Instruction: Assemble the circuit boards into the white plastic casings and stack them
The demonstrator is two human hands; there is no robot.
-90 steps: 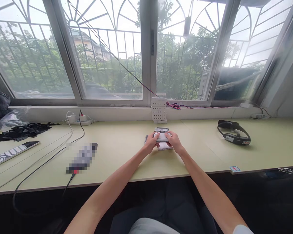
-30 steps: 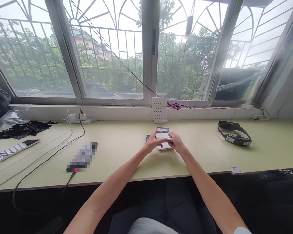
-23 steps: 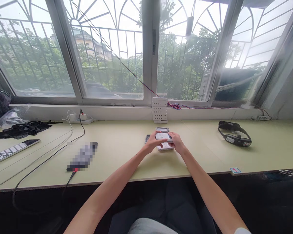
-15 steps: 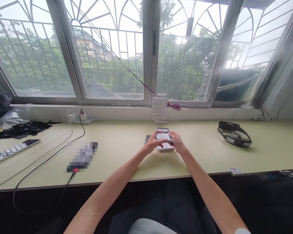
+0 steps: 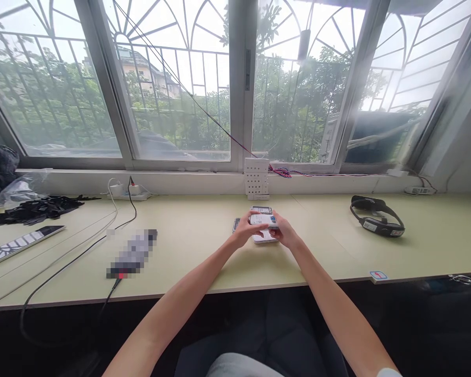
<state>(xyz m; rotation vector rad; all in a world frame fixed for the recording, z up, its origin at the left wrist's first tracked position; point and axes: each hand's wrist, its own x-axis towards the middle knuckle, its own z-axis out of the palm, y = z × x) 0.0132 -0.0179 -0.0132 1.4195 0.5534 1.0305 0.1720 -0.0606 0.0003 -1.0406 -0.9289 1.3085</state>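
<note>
White flat case [image 5: 262, 219] is pinched between left grip [image 5: 245, 229] at its nine o'clock and right grip [image 5: 284, 231] at three; a pale slab [image 5: 265, 237] shows at six, a framed panel [image 5: 262, 209] at twelve; farther along the bench [image 5: 317, 256], a black headset [image 5: 381, 227] rests at three o'clock

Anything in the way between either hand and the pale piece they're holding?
Nothing visible: the left hand and right hand both grip the pale flat piece directly. Another pale piece shows just below it in view.
</note>
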